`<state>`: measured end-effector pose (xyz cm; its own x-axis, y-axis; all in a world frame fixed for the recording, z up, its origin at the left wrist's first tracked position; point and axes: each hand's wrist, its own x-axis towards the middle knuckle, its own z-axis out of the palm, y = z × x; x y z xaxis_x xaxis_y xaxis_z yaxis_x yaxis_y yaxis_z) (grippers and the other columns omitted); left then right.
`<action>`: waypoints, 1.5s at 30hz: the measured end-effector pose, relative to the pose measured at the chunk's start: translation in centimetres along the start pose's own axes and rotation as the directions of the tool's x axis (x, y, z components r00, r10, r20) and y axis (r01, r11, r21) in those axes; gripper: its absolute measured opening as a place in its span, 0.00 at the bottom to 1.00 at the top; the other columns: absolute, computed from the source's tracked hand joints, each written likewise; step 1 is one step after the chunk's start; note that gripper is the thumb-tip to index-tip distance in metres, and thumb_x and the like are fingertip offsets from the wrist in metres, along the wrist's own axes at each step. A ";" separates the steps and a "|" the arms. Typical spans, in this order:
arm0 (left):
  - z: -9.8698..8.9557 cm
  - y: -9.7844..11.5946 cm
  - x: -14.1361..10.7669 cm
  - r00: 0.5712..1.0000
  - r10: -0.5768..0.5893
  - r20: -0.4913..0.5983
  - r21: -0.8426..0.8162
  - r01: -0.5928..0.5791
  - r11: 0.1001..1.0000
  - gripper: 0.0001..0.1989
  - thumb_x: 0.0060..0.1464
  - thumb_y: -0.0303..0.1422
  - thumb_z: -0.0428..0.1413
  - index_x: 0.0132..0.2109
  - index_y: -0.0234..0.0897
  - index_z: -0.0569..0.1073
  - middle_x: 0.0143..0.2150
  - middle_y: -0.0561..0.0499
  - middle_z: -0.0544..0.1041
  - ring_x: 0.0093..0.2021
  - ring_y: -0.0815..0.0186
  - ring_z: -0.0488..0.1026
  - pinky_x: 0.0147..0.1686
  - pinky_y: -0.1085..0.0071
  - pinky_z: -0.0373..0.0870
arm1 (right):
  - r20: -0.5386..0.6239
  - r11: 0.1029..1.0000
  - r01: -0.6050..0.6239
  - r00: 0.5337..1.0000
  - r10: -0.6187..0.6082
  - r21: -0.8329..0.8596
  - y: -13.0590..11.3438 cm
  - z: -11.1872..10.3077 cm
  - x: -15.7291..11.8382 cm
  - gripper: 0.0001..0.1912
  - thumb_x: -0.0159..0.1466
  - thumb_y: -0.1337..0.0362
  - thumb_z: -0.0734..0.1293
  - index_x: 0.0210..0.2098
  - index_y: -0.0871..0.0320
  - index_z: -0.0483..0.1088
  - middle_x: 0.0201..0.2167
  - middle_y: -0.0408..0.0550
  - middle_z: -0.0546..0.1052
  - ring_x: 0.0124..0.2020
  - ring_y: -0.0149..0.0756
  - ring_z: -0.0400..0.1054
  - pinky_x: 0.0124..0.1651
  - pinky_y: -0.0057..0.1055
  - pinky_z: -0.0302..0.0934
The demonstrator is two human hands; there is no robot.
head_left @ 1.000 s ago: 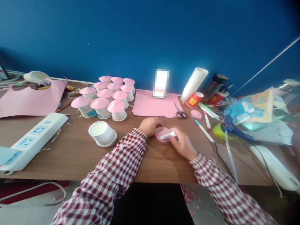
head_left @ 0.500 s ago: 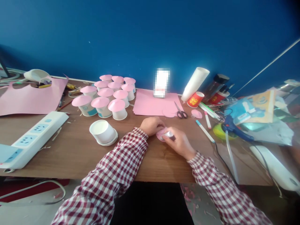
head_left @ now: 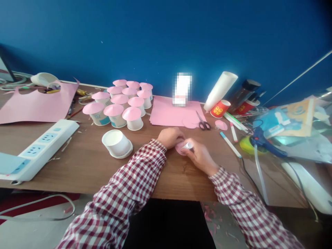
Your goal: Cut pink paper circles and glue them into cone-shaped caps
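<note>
Deep blue, the wall [head_left: 129, 41] rose behind a brown wooden worktop [head_left: 85, 166]. Near the wall lay pink sheets [head_left: 166, 110], with paper cups [head_left: 118, 121] under pink cone tops [head_left: 113, 110] to their left. The right hand [head_left: 201, 155] had its fingers closed around a white tube [head_left: 188, 146]. The left hand [head_left: 169, 137], fingers curled, touched a small pink disc [head_left: 178, 148]; whether it pinched the paper could not be told. The disc sat between both hands, partly under the tube.

Head-worn view, high at near side of desk [head_left: 85, 166], facing forward and down, left hand [head_left: 170, 137] and right hand [head_left: 201, 155] close
</note>
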<state>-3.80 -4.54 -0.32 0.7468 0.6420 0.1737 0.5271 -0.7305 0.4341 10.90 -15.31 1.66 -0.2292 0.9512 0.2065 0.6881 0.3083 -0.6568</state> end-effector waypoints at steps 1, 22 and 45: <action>0.0 0.0 0.0 1.000 -0.003 0.004 -0.001 0.003 1.000 0.11 0.53 0.38 0.51 0.39 0.47 0.77 0.39 0.54 0.76 0.38 0.65 0.71 0.35 0.72 0.65 | 0.001 1.000 -0.002 1.000 0.002 -0.010 0.1 0.0 0.0 0.13 0.64 0.53 0.60 0.39 0.55 0.68 0.34 0.47 0.76 0.35 0.37 0.69 0.38 0.30 0.59; -0.4 0.2 -0.1 0.999 -0.019 0.032 -0.026 0.020 0.999 0.12 0.53 0.39 0.50 0.40 0.47 0.77 0.40 0.54 0.76 0.40 0.65 0.71 0.39 0.72 0.65 | 0.023 0.992 -0.003 1.000 0.006 -0.127 0.4 -0.4 -0.2 0.14 0.64 0.53 0.58 0.35 0.56 0.66 0.28 0.44 0.73 0.30 0.34 0.65 0.33 0.28 0.54; -0.1 0.2 -0.1 1.000 -0.008 -0.005 -0.031 0.008 0.999 0.11 0.53 0.37 0.52 0.39 0.46 0.77 0.40 0.54 0.77 0.40 0.65 0.71 0.38 0.72 0.65 | -0.137 0.993 -0.089 0.987 0.078 -0.076 1.0 -0.5 -0.8 0.06 0.62 0.60 0.58 0.37 0.56 0.59 0.26 0.45 0.72 0.27 0.36 0.67 0.33 0.30 0.58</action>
<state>-3.82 -4.68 -0.17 0.7403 0.6493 0.1743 0.5204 -0.7176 0.4628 12.12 -15.75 1.15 -0.0781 0.9647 0.2516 0.7563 0.2218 -0.6155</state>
